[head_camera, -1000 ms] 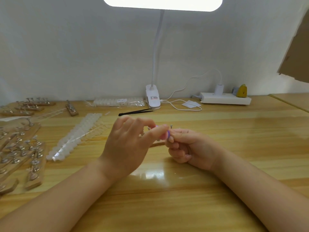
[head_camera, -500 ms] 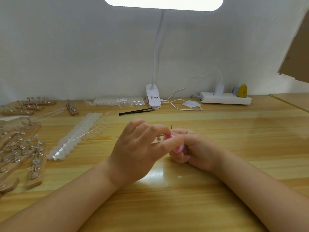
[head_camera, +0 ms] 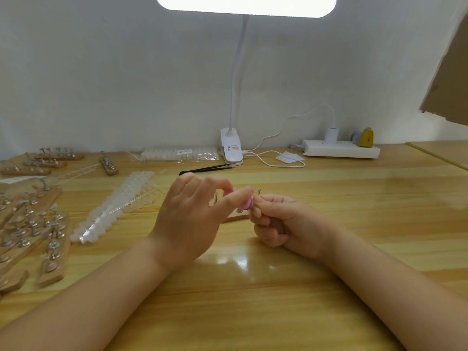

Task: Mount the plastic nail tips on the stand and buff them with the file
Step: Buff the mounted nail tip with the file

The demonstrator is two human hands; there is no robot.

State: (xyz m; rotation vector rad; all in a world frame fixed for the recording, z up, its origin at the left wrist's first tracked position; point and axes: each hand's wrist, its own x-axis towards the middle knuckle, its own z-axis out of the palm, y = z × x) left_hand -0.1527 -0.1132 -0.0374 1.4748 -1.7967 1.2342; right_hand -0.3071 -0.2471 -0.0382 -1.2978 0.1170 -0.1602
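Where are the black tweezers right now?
The black tweezers lie on the table beyond the left hand, just left of the lamp clip.

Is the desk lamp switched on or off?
On. The lamp head glows bright white, and its glare reflects off the wooden table.

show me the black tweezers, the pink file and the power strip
black tweezers (head_camera: 206, 169), head view, mid shaft
pink file (head_camera: 247, 204), head view, pink and purple end
power strip (head_camera: 340, 148), head view, white top face

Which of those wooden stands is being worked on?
The wooden stand between the hands at the table's middle; the others lie untouched at far left.
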